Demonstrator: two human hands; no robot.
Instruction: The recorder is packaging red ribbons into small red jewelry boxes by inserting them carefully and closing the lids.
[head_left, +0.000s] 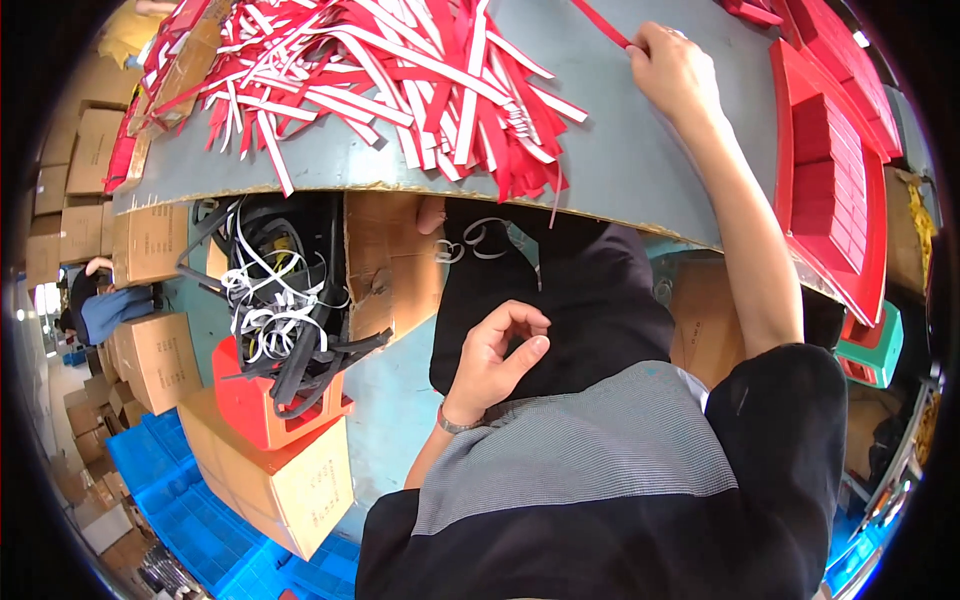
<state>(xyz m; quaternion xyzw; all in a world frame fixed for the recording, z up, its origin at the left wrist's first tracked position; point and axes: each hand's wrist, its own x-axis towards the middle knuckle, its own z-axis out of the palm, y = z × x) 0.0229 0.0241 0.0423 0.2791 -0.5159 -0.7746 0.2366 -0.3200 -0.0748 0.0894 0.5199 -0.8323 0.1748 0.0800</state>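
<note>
My right hand (676,72) is stretched out over the far right of the grey tabletop (640,160). Its thumb and fingers pinch the end of a red strap (604,24), which runs up past the picture's top edge. Above my lap hovers my left hand (497,358), fingers loosely curled, with a gap between thumb and fingertips and nothing visible in it. A big tangled heap of red and white straps (400,80) covers the table's left and middle, some ends hanging over the near edge.
Red trays (790,90) of stacked red blocks line the right side. Left of my legs, black and white strips (275,300) spill over a red stool (245,400) beside a cardboard box (310,490). Blue crates (190,510) lie at lower left. Another person (110,305) is far left.
</note>
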